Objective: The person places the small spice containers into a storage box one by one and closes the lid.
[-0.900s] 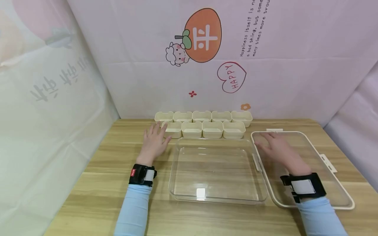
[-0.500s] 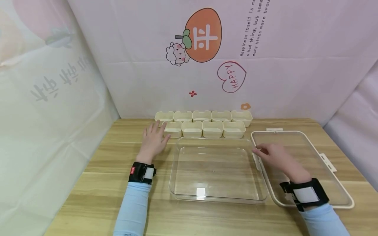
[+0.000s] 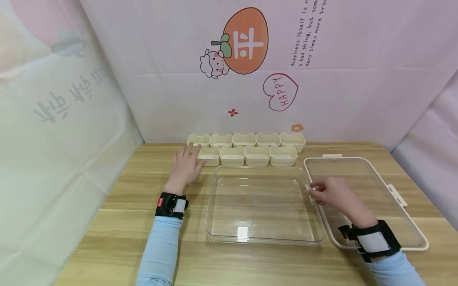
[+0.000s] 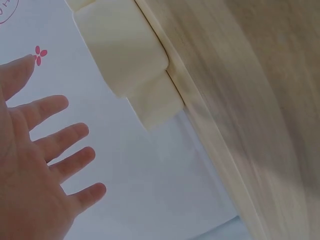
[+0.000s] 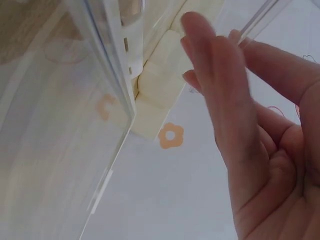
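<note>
1. Nine cream tubs [image 3: 257, 161] stand in two close rows, five behind and four in front, along the rear edge of the counter [image 3: 118, 238]. All look upright, and nothing shows inside the front four.
2. Already done, as it appears: the lid [image 3: 368, 186] is off the clear box [image 3: 259, 206] and lies toward the counter's right edge, its left rim touching or just beside the box's right side; the pictures do not settle which.
3. Not done: the box sits uncovered just in front of the front row, and no tub stands in it. Judged by that, the work seems little advanced.
4. The left hand [image 3: 183, 169] has its grip slack and widely spread, with nothing in it. In the head view its fingertips overlap the leftmost tubs; contact cannot be confirmed.
5. The right hand [image 3: 334, 194] hangs over the lid at the box's right rim. Its grip is partly bent, thumb and fingertips close together by the clear edge; whether they pinch it cannot be told.
</note>
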Available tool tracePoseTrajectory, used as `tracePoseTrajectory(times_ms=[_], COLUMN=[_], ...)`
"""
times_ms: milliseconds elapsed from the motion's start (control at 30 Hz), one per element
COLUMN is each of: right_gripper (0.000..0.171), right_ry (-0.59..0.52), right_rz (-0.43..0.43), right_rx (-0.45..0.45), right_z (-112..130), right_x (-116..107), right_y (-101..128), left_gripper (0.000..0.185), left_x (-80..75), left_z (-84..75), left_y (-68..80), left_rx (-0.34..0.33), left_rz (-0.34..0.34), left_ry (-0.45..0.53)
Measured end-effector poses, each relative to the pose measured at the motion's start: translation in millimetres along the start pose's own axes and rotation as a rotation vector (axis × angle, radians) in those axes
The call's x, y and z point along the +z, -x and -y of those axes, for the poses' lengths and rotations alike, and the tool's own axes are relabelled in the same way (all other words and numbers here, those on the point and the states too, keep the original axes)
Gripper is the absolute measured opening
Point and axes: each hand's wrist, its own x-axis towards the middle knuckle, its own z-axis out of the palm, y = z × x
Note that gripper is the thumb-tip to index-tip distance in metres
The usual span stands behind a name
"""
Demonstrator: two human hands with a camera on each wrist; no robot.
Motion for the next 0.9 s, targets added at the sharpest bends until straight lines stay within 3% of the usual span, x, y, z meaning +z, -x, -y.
tracePoseTrajectory(times_ms=[267,467,900], right_gripper=[0.019,0.017,0.02], right_ry=[-0.175,-0.168,-0.175], right_rz=[0.02,0.005,0.021], right_rx=[0.099,0.132,0.176], right_z=[-1.6,-0.1,2.0], right_x=[4.1,2.1,2.0], right_y=[-0.3,0.1,0.9], left_gripper=[0.057,0.055,0.027], left_x=[3.8,5.8,12.3], left_z=[4.0,5.7,6.0], left_y=[-7.7,-15.9,-31.2], left_rx=[0.055,0.144,0.262], left_rz=[-0.005,-0.076,-0.132], left_ry=[-0.041,-0.099,-0.045])
